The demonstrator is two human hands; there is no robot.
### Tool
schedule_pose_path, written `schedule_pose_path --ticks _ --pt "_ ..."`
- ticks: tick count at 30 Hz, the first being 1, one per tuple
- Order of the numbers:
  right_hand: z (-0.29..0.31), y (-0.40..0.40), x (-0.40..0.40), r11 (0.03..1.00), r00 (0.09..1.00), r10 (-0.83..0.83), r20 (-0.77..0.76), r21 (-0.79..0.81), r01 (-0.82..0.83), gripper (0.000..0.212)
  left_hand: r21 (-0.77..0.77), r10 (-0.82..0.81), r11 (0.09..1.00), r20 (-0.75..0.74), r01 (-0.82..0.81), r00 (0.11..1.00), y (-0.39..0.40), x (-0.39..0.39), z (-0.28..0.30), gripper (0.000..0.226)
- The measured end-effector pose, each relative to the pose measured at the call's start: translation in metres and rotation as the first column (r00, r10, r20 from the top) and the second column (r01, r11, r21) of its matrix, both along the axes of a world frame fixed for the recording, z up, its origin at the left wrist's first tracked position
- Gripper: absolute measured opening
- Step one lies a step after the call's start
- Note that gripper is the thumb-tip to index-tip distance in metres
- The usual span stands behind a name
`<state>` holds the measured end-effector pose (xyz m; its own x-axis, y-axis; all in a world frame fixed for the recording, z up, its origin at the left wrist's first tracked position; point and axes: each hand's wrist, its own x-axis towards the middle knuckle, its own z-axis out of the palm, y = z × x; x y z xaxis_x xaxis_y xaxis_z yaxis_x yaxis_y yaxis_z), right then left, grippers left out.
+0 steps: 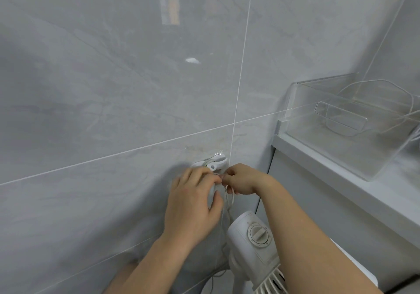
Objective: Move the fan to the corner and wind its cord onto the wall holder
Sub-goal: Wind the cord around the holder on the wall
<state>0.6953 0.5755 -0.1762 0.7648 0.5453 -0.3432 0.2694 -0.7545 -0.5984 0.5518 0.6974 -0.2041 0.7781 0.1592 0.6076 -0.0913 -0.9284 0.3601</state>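
Low in the frame's centre, both hands meet at the white wall holder [212,163]. The left hand [193,202] curls around its lower part; the right hand [241,180] pinches the thin cord [228,199]. The fan [254,241] stands just below, bottom centre-right.

The holder [214,163] is on the wall [113,89], low down, just left of the corner. Both hands are right below it, close together. The left hand [193,205] is on the left and the right hand [241,180] is on the right. The cord [228,200] hangs down between them. The fan [254,237] is under the hands, near the corner. A shelf [341,171] is off to the right, higher than the fan. A bin [354,120] sits on the shelf, against the right wall.
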Motion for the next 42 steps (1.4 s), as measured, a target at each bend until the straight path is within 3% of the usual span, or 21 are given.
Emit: schedule_pose_path --ticks 5,10,12,21,30,32,35,38,42 --pt "0.0 -0.004 0.004 0.999 0.999 -0.028 -0.016 -0.015 0.028 0.019 0.112 -0.028 0.993 -0.161 0.046 0.987 0.002 0.004 -0.005 0.049" --pt "-0.004 -0.006 0.007 0.987 0.981 -0.146 0.125 -0.053 0.154 0.05 0.159 0.056 0.987 -0.226 -0.02 0.973 -0.008 0.001 -0.007 0.058" --pt "-0.006 -0.007 0.009 0.978 0.963 -0.185 0.195 -0.055 0.199 0.053 0.174 0.112 0.982 -0.227 -0.073 0.967 -0.013 0.0 -0.006 0.063" --pt "0.01 -0.007 0.005 0.873 0.947 -0.322 0.015 0.392 0.291 0.036 0.149 0.123 0.984 -0.191 -0.095 0.974 -0.014 0.002 -0.014 0.068" --pt "0.026 0.004 -0.013 0.772 0.955 -0.297 -0.009 0.586 0.245 0.033 0.108 0.086 0.992 -0.169 -0.069 0.982 -0.014 0.001 -0.012 0.061" --pt "0.026 0.005 -0.016 0.773 0.963 -0.268 -0.004 0.595 0.218 0.027 0.027 0.04 0.999 -0.121 -0.037 0.992 -0.016 -0.001 -0.012 0.056" --pt "0.027 0.004 -0.016 0.776 0.97 -0.242 0.007 0.601 0.189 0.025 -0.226 -0.08 0.97 0.044 0.088 0.996 -0.025 -0.008 -0.013 0.041" --pt "0.026 0.005 -0.016 0.78 0.978 -0.206 0.018 0.606 0.153 0.025 -0.369 -0.188 0.912 0.006 0.177 0.982 -0.034 -0.008 -0.018 0.039" --pt "0.024 0.007 -0.021 0.781 0.986 -0.16 0.036 0.615 0.104 0.024 -0.533 -0.234 0.827 -0.041 0.177 0.971 -0.032 0.0 -0.019 0.045"
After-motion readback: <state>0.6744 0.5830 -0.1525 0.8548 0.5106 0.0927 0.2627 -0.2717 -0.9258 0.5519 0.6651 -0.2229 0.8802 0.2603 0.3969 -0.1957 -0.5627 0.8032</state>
